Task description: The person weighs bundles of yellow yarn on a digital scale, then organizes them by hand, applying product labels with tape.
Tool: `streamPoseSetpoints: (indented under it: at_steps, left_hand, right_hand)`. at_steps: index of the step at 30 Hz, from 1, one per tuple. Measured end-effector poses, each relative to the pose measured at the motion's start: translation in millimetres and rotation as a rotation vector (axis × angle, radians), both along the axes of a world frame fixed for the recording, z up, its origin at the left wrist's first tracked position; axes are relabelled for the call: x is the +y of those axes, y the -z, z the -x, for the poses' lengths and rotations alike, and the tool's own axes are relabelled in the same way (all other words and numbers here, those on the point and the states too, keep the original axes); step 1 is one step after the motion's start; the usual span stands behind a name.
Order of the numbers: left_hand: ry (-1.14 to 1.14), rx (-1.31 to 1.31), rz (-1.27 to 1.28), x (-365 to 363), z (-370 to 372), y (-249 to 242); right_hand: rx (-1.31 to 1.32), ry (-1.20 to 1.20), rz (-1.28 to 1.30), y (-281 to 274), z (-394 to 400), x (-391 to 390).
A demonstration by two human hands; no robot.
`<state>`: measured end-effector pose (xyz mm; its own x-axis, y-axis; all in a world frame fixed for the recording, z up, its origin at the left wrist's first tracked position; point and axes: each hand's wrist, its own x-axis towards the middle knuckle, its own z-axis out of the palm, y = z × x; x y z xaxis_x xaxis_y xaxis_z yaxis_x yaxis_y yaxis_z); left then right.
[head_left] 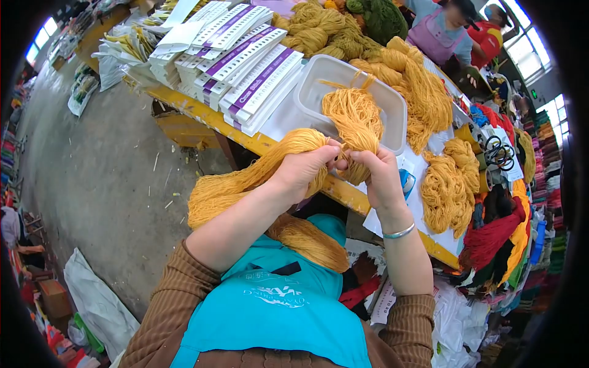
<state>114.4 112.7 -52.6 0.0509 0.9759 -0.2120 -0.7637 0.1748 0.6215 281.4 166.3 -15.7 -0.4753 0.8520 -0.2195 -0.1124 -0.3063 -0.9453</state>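
My left hand (305,168) is closed on a long hank of golden-yellow embroidery thread (233,187) that drapes over my forearm side and hangs below the table edge. My right hand (383,178), with a silver bangle at the wrist, pinches a bunched golden thread skein (354,116). The fingertips of both hands meet where the two bundles come together, and what exactly lies between them is too small to tell. The upper part of that skein rests in a whitish plastic tub (392,132). More golden thread (310,240) lies across my turquoise apron (270,306).
Stacks of white and purple "Cross Stitch" cards (257,92) stand left of the tub. Golden skeins (451,190) lie to the right, near black-handled scissors (500,153) and a blue tape dispenser (407,181). The yellow table edge (184,104) runs diagonally. Two people work beyond.
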Motion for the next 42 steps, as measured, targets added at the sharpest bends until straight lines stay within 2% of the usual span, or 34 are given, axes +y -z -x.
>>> streamPoseSetpoints:
  at_steps: [6,8,12,15,17,20,21,23,25,28,30,32,34,38,42]
  left_hand:
    - [0.087,-0.013,0.087,-2.9,2.4,-9.0]
    - [0.086,0.099,-0.048,0.3,-0.4,0.5]
    - [0.073,0.090,-0.071,1.6,3.4,5.5]
    - [0.016,-0.027,-0.029,3.2,9.4,6.1]
    - [0.068,-0.133,-0.069,2.3,18.6,2.1]
    - [0.063,-0.225,-0.108,1.9,32.4,7.6]
    - [0.028,-0.087,-0.042,-6.4,36.4,-12.9]
    - [0.006,-0.032,-0.083,-7.3,50.6,-17.5]
    - [-0.080,0.049,-0.090,-12.0,65.6,-32.1]
    - [-0.207,0.069,-0.269,-26.5,96.3,-53.4]
    - [-0.231,-0.133,-0.309,-43.9,125.6,-62.8]
    - [-0.175,-0.300,-0.418,-64.4,162.8,-68.9]
    - [-0.154,-0.324,-0.547,-90.7,191.8,-75.9]
    - [-0.254,-0.285,-0.625,-157.9,246.1,-79.3]
    - [-0.499,-0.228,-0.575,-237.7,307.6,-59.0]
  right_hand:
    - [-0.033,-0.003,-0.054,0.7,4.0,-3.4]
    - [-0.039,-0.006,-0.073,-2.3,6.2,-5.4]
    - [-0.038,-0.021,-0.087,-3.5,4.0,-5.2]
    - [0.127,0.030,0.051,-11.7,-0.6,2.0]
    - [0.428,0.025,0.226,0.1,-11.3,17.8]
    - [0.460,0.115,0.176,-24.1,-12.5,37.0]
    - [0.366,0.167,0.083,-35.5,-11.0,46.9]
    - [0.285,0.052,0.049,-50.8,-30.0,87.1]
    - [0.240,0.178,0.061,-79.4,-35.4,116.9]
    - [0.157,0.186,-0.088,-122.5,-52.4,173.5]
    - [0.163,0.211,-0.154,-153.5,-56.6,199.5]
    - [0.184,0.268,-0.186,-187.2,-56.8,214.1]
    - [0.155,0.330,-0.264,-213.7,-60.2,230.6]
    - [0.165,0.402,-0.356,-259.7,-64.1,248.4]
    - [0.207,0.488,-0.430,-292.3,-58.9,253.7]
